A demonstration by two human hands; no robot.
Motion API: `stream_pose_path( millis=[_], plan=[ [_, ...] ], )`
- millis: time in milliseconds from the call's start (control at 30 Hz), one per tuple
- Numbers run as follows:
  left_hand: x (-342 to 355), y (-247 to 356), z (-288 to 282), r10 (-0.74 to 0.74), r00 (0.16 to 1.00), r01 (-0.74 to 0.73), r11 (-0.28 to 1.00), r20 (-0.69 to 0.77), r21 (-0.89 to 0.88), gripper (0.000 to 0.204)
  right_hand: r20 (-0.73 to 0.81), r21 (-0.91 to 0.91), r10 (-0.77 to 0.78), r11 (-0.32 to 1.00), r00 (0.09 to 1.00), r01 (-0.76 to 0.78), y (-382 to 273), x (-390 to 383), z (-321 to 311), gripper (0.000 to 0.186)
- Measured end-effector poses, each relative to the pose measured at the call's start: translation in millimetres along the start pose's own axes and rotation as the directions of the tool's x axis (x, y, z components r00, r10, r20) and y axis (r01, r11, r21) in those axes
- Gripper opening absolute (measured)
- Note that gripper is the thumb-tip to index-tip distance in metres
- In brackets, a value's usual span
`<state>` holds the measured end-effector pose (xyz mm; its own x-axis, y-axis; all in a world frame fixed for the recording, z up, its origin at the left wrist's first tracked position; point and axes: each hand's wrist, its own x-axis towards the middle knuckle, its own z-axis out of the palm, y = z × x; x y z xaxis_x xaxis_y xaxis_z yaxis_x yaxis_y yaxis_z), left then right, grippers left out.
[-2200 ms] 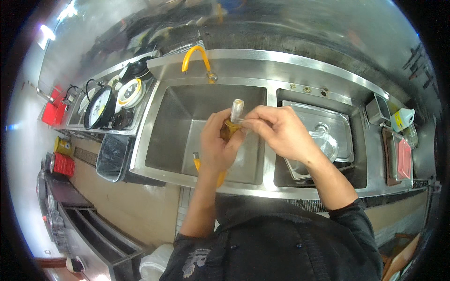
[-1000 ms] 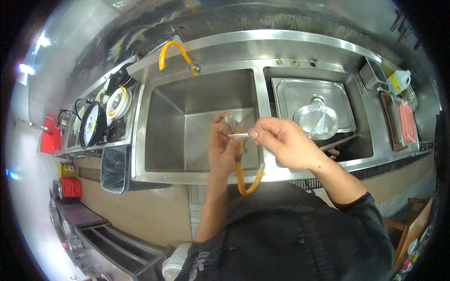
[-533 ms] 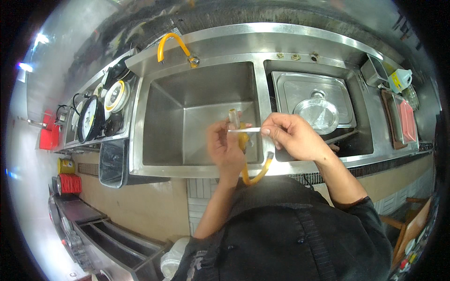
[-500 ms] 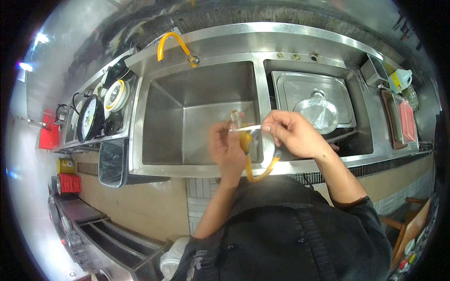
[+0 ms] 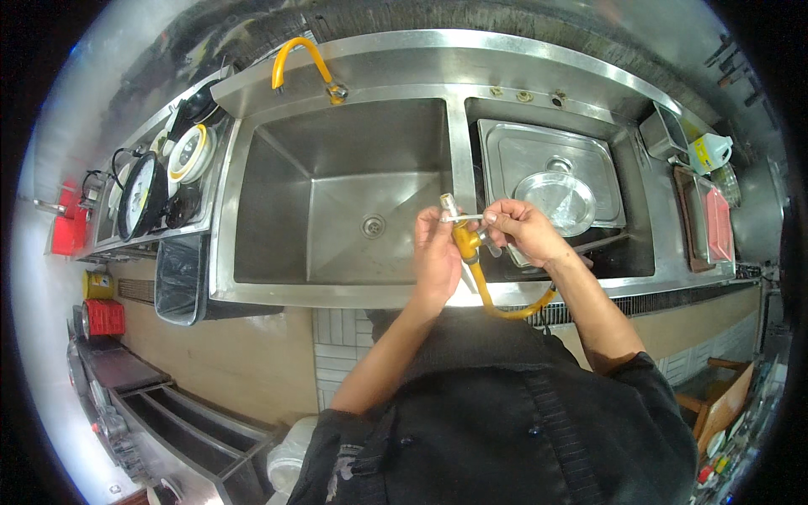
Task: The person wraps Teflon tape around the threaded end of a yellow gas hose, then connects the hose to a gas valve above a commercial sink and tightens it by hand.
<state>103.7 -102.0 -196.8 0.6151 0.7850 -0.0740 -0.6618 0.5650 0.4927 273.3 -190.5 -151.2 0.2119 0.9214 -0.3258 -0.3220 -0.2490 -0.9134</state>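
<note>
Over the front edge between the two basins, my left hand [image 5: 437,257] is closed around the upper part of a yellow faucet [image 5: 466,242]. The faucet's metal threaded end points up and away from me, and its curved yellow spout hangs toward my apron. A narrow strip of white tape [image 5: 468,218] runs across from the threaded end to my right hand [image 5: 528,233]. My right fingers pinch the tape's other end, keeping it taut. Part of the faucet behind my left fingers is hidden.
A deep steel basin [image 5: 278,194] is on the left. The right basin holds a steel pan lid [image 5: 505,143] and a round metal plate [image 5: 554,202]. Another yellow faucet [image 5: 313,52] is mounted behind. Pans and plates [image 5: 192,155] crowd the left rack; a black bin [image 5: 182,282] stands below.
Both hands and the faucet have shifted slightly in view, and the faucet has turned so its spout swings further right. The white tape stays stretched between the hands.
</note>
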Motion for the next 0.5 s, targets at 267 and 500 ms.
stream_pose_path(
  millis=[267, 500],
  plan=[
    [48, 32, 43, 0.035, 0.998, -0.045, 0.964, 0.044, 0.263, 0.012, -0.160, 0.315, -0.228, 0.911, 0.961, 0.268, 6, 19, 17, 0.014],
    [85, 105, 71, -0.211, 0.977, 0.193, 0.880, -0.007, 0.434, 0.017, -0.073, 0.568, -0.211, 0.794, 0.975, 0.215, -5, 42, 51, 0.016]
  ],
)
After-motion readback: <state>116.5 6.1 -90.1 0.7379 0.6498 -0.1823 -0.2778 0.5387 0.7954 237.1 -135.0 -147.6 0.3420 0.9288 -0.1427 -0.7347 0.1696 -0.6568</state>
